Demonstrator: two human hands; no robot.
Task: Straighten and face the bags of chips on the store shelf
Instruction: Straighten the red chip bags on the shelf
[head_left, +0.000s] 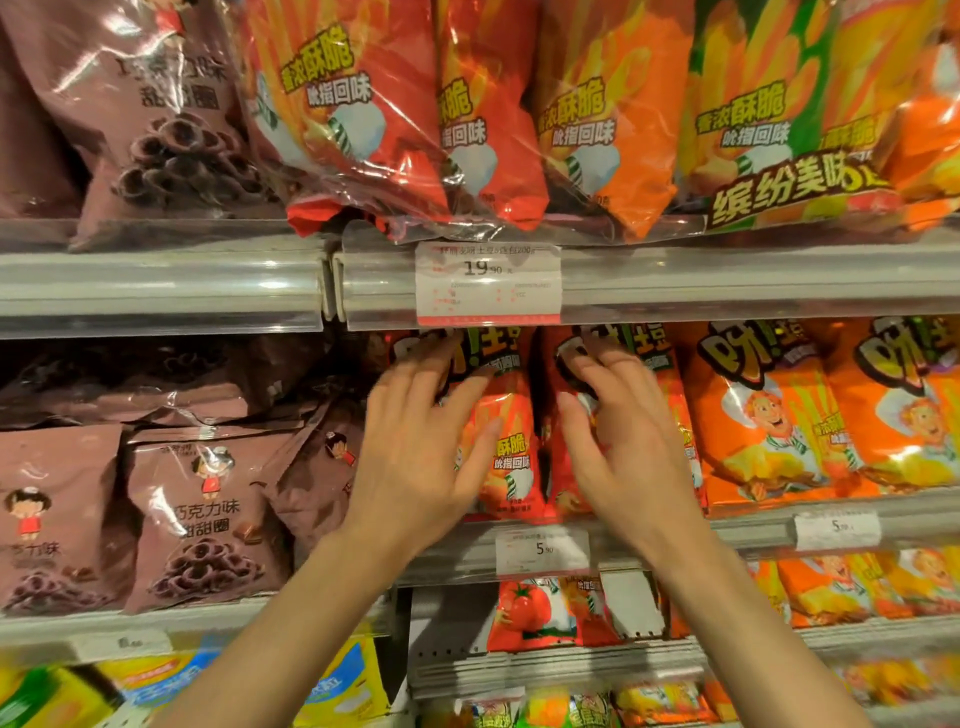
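Observation:
Two red chip bags stand side by side on the middle shelf. My left hand (421, 447) lies with spread fingers on the front of the left red bag (506, 452), fingertips near its top. My right hand (618, 441) rests on the right red bag (675, 415), its fingers curled over the bag's upper part and its thumb by the dark gap between the two bags. Neither bag is lifted off the shelf. Orange chip bags (769, 415) stand upright to the right.
Brown chocolate-ring snack bags (208, 514) fill the shelf to the left, some leaning. Large multipacks (493, 114) overhang the top shelf edge above a price label (488, 278). Price rail (543, 551) runs below my hands. More bags sit on lower shelves.

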